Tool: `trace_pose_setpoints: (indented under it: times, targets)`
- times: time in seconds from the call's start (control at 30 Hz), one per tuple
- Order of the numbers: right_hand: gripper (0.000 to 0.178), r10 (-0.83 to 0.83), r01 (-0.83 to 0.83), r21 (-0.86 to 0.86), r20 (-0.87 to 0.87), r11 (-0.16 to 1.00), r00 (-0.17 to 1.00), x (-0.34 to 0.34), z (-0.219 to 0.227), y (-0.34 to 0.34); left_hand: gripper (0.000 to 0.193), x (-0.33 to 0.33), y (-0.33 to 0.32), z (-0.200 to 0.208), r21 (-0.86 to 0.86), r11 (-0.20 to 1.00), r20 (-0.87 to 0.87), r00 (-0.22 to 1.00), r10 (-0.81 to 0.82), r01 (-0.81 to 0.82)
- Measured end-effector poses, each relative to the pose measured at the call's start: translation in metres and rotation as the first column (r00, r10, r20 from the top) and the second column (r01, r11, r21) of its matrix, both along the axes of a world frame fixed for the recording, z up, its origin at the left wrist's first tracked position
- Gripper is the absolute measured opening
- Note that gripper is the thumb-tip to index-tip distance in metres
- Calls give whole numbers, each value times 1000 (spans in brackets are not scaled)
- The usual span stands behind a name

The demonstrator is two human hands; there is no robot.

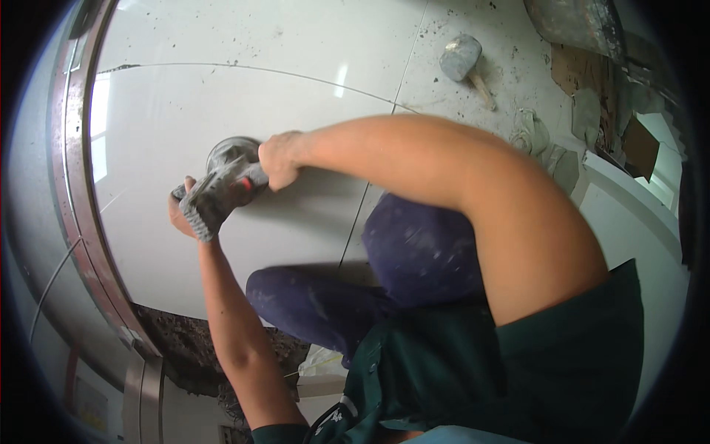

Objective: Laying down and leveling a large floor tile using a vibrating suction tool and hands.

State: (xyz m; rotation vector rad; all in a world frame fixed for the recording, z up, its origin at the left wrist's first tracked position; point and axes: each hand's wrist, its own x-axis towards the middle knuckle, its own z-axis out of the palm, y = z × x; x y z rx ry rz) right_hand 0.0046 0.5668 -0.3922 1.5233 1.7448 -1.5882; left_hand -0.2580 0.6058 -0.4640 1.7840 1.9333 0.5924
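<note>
A dusty grey tile vibrator (222,189) with a red spot on its side rests its round disc base on a large, glossy white floor tile (310,118). My left hand (180,216) is wrapped round the ribbed end of the tool, its fingers partly hidden behind the body. On the opposite end my right hand (281,158) is closed over the grip, with that arm reaching across from the right. The contact between disc and tile is mostly covered by the tool.
A rubber mallet (461,59) lies on the tiles at the upper right. A dirty dark bucket (573,26) stands beyond it. A metal door track (81,185) runs along the left, with a cable (52,281) near it. Rough mortar (174,337) shows below the tile's near edge.
</note>
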Motion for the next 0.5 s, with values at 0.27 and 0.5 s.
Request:
trace_pose_setpoints:
  times: [0.27,0.5]
  targets:
    - [38,-153,155,46,-48,987,987,1,7,-24,36,-15,11,-19,4,995,341,935,-95,99]
    - [85,-202,204,26,-60,979,978,7,17,-30,34,-40,27,-47,211,905,152,902,-404,369]
